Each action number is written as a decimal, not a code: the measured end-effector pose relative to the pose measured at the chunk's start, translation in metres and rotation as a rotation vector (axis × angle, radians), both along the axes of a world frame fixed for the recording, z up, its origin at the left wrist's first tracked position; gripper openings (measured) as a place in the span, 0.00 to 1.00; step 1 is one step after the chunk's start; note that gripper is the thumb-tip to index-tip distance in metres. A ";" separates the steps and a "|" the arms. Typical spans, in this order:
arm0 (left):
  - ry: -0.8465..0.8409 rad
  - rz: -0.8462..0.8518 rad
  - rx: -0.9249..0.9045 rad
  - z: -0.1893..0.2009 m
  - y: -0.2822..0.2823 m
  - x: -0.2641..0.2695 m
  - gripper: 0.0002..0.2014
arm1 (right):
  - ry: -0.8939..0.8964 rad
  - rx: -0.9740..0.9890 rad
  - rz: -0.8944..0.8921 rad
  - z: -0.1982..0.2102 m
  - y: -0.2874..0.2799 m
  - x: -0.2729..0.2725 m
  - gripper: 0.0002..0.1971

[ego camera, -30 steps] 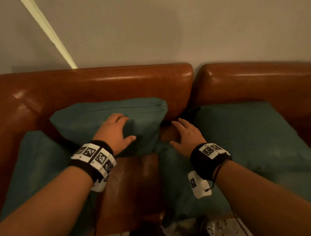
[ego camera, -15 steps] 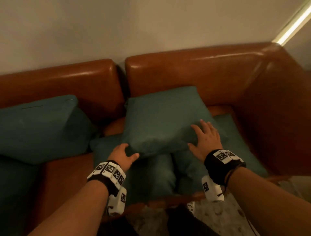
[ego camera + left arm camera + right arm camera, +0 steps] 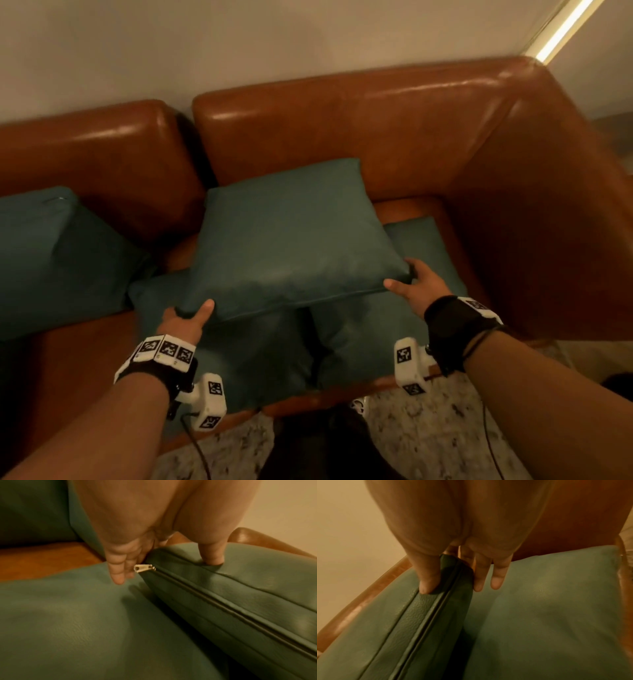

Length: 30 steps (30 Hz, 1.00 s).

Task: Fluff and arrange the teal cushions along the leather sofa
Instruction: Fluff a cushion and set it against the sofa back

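Since the cushion (image 3: 291, 236) looks soft and light, your left hand (image 3: 185, 320) and right hand (image 3: 419, 287) pinch its near corners, thumbs on top.

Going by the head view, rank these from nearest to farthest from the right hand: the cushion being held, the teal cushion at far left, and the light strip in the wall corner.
1. The held cushion: the right hand grips its near right corner.
2. The far-left cushion: across the sofa, against the left backrest.
3. The light strip: top right, above the sofa's back corner.
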<state>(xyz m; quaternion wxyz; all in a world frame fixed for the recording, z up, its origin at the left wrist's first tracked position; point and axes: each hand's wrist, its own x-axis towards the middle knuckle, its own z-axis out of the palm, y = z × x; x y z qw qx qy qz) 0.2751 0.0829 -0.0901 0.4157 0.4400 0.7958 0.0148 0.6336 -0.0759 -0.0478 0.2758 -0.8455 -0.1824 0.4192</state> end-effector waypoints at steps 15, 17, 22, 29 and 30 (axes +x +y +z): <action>-0.579 0.171 0.220 0.095 0.104 0.025 0.16 | 0.011 0.367 -0.398 0.073 0.092 0.007 0.17; -0.474 0.151 0.270 0.087 0.129 0.018 0.31 | -0.065 0.323 -0.325 0.077 0.102 0.007 0.24; -0.195 0.132 0.512 0.127 0.163 0.014 0.31 | -0.053 0.383 -0.242 0.083 0.146 0.006 0.24; -0.141 0.253 0.270 0.093 0.181 -0.013 0.17 | 0.178 0.167 0.073 0.034 0.200 0.008 0.11; -0.182 0.308 0.267 0.091 0.179 -0.013 0.16 | 0.168 0.190 0.090 0.027 0.202 0.013 0.10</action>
